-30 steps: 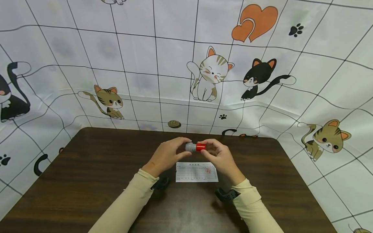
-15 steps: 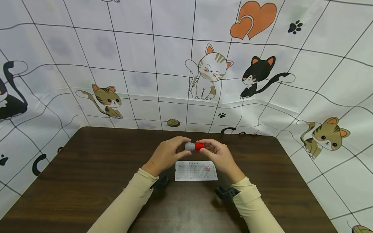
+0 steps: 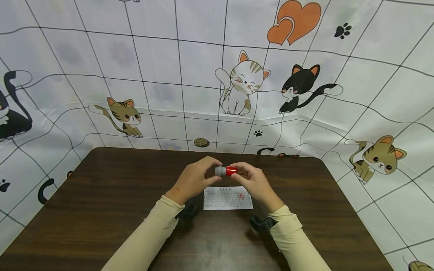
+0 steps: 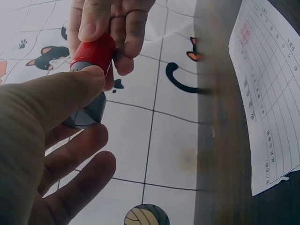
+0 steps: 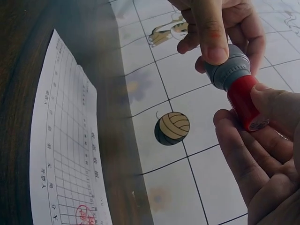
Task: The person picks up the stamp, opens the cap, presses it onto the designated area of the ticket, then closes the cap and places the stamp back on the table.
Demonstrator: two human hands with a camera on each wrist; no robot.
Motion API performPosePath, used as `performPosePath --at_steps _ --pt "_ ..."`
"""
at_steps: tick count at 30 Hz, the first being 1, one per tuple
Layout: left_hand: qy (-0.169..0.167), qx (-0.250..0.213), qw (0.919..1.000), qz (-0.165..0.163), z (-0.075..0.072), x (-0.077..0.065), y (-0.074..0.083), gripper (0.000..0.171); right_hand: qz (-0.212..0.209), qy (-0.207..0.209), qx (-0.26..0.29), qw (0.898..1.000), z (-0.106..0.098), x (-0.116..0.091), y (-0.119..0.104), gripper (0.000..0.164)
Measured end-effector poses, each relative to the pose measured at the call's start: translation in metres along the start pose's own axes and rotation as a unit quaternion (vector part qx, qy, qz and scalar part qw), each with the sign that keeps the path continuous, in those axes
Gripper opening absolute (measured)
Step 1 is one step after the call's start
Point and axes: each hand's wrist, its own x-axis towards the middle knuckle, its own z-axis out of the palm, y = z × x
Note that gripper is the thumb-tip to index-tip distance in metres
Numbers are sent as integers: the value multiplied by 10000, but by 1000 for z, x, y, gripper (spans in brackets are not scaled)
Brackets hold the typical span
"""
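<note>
Above the far part of the table, both hands hold a small stamp lying roughly sideways in the air. My left hand pinches its grey end between thumb and fingers. The red end is between the thumb and fingers of my right hand, and its flat face with a fine pattern shows in the right wrist view. Below the hands, a white printed form lies on the table, with a red stamp mark at its right side.
The dark wooden table runs back to a white cloth wall printed with grid lines and cartoon cats. A black band sits at the right wrist, beside the cuff of a pale yellow sleeve.
Both hands keep their hold on the stamp, which stays nearly in place over the form. The head view has shifted slightly.
</note>
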Motion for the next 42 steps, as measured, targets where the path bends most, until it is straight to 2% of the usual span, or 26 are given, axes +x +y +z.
performPosePath --at_steps 6,11,14,17,22,26,33,42 --pt "-247 58 9991 -338 5 -1 0 47 262 10 -111 9996 1 0 4 32" --pt "-431 13 9969 -651 8 -6 -4 59 239 120 -21 9996 -4 -4 13 33" --pt "-719 165 9927 -953 10 -12 -9 62 238 289 -15 9993 -11 -8 19 32" --pt "-1186 459 9856 -1117 12 -20 -14 63 289 446 -134 9985 -19 -12 25 30" --pt "-1867 807 9737 -1029 17 -32 -17 66 378 572 -339 9971 -31 -16 33 29" --pt "-2110 897 9690 -917 22 -39 -18 67 479 676 -480 9954 -38 -19 40 30" --pt "-2238 1046 9658 -794 28 -44 -22 67 591 809 -666 9927 -47 -23 52 29" --pt "-2268 1127 9653 -632 26 -44 -22 63 684 902 -822 9902 -53 -24 58 29"
